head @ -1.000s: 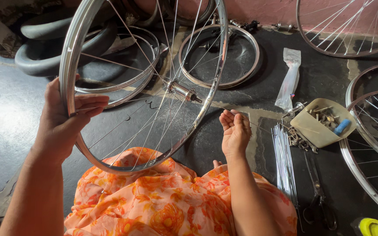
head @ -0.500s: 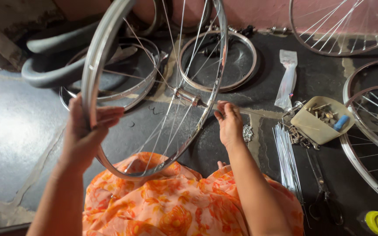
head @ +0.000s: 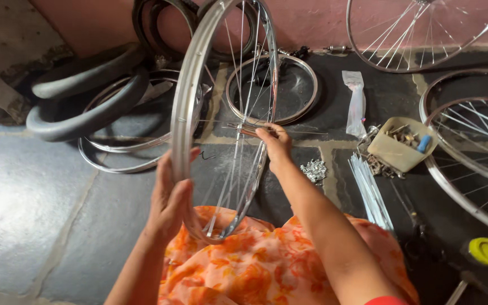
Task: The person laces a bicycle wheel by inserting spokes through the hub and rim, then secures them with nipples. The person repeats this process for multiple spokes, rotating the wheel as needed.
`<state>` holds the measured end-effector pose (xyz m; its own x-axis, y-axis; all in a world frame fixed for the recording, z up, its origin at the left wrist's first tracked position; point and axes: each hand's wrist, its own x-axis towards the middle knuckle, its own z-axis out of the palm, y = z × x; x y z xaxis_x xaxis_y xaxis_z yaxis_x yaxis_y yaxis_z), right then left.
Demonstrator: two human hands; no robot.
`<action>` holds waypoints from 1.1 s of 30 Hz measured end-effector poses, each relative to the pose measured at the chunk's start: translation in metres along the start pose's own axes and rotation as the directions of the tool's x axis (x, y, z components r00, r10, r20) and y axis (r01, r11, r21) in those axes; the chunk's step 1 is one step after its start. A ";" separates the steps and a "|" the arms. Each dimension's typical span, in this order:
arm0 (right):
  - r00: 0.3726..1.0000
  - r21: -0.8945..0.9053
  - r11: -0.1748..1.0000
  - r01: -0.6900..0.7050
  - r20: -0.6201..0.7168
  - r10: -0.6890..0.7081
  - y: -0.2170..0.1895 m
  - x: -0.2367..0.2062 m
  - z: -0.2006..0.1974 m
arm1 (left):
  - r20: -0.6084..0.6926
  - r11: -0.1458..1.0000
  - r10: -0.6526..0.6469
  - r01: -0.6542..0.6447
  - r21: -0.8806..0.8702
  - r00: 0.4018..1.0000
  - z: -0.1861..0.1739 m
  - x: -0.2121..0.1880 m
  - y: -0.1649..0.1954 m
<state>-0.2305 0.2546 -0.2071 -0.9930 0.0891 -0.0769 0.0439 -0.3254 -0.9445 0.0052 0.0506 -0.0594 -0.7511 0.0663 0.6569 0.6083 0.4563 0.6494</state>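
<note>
Two hands steady your upright silver spoked bicycle rim (head: 190,101), its lower edge on your orange-clad lap. Your left hand (head: 170,197) lies open-fingered against the rim's near side. Your right hand (head: 275,144) seems to pinch a spoke at the hub (head: 244,130).

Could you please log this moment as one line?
left hand: flat on wheel rim | right hand: at hub | wheel upright on lap
</note>
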 end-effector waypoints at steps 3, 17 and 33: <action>0.997 0.063 0.997 0.037 0.059 -0.041 0.008 0.003 -0.007 | 0.049 0.471 -0.466 0.294 -0.831 0.884 -0.002 -0.002 -0.031; 0.991 0.083 0.997 0.005 0.134 -0.016 0.009 0.003 -0.020 | 0.256 0.279 -0.684 0.569 -0.773 0.683 0.132 0.072 -0.182; 0.987 0.115 0.990 0.084 0.123 -0.098 0.022 -0.018 0.004 | -0.427 0.595 -0.616 0.036 -0.803 0.662 -0.003 0.087 -0.201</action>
<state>-0.2116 0.2419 -0.2256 -0.9984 0.0037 0.0563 -0.0526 -0.4229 -0.9047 -0.1817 -0.0384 -0.1319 -0.7622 -0.6163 0.1979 0.5410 -0.4386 0.7176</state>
